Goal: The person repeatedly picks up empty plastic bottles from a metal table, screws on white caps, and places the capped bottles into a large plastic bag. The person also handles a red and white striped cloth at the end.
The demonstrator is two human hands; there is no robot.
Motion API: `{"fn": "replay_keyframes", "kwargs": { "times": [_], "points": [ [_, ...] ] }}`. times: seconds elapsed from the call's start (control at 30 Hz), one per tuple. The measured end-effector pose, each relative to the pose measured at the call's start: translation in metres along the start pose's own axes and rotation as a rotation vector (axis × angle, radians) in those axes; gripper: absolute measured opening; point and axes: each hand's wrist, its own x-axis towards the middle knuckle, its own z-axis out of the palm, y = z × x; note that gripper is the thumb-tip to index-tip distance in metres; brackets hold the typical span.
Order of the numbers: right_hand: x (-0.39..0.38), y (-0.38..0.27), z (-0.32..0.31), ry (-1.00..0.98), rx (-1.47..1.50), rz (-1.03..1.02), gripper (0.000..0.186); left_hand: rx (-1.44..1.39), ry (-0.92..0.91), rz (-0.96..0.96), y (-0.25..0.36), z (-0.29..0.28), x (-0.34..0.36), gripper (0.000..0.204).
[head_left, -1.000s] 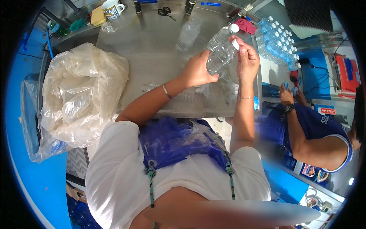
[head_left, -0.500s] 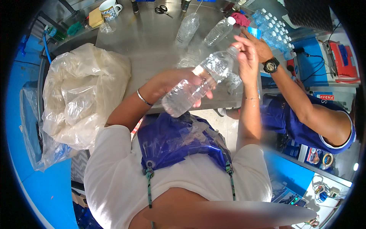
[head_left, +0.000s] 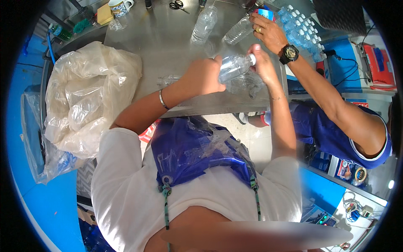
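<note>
Over the front part of the metal table I hold a clear plastic bottle (head_left: 233,68), its neck tilted up to the right. My left hand (head_left: 204,75) is wrapped round the bottle's body and hides its base end. The fingers of my right hand (head_left: 262,64) close on the white cap (head_left: 252,59) at the neck. Behind my hands, one clear bottle (head_left: 204,26) stands on the table. Another clear bottle (head_left: 237,32) is beside a co-worker's hand (head_left: 270,35), which partly hides its top. Crumpled clear plastic (head_left: 251,85) lies under the held bottle.
A large clear plastic bag (head_left: 90,98) bulges at the left. Several capped bottles (head_left: 300,35) stand in rows at the right, near the co-worker's arm (head_left: 327,92). Scissors (head_left: 178,6) and a patterned mug (head_left: 120,7) are at the far side of the table (head_left: 138,38).
The bottle has turned from steeply tilted to nearly level. My left hand now wraps its body, and my right hand is lower, at the cap. The co-worker's hand has moved left and farther away.
</note>
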Motion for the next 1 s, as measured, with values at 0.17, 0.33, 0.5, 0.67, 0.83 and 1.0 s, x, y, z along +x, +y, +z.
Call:
{"fn": "replay_keyframes", "kwargs": {
  "times": [0.17, 0.33, 0.5, 0.67, 0.83, 1.0],
  "points": [
    [-0.008, 0.007, -0.010, 0.267, -0.306, -0.397, 0.034, -0.030, 0.151, 0.038, 0.008, 0.026, 0.010, 0.057],
    [0.001, 0.009, -0.016, 0.272, -0.586, -0.136, 0.030, -0.038, 0.150, -0.007, 0.007, 0.057, 0.030, 0.058],
    [0.006, 0.005, -0.045, 0.175, -0.313, -0.212, 0.031, -0.058, 0.408, 0.100, 0.003, 0.069, 0.065, 0.066],
    [0.014, 0.011, -0.059, 0.046, 0.074, -0.191, 0.044, 0.055, 0.468, 0.133, 0.001, 0.073, 0.081, 0.070],
    [0.021, 0.015, -0.053, 0.043, 0.062, -0.176, 0.041, 0.162, 0.583, 0.160, -0.011, 0.082, 0.084, 0.073],
    [0.028, 0.009, -0.063, 0.348, -0.587, -0.339, 0.037, 0.054, 0.545, -0.017, -0.033, 0.097, 0.111, 0.074]
  ]
}}
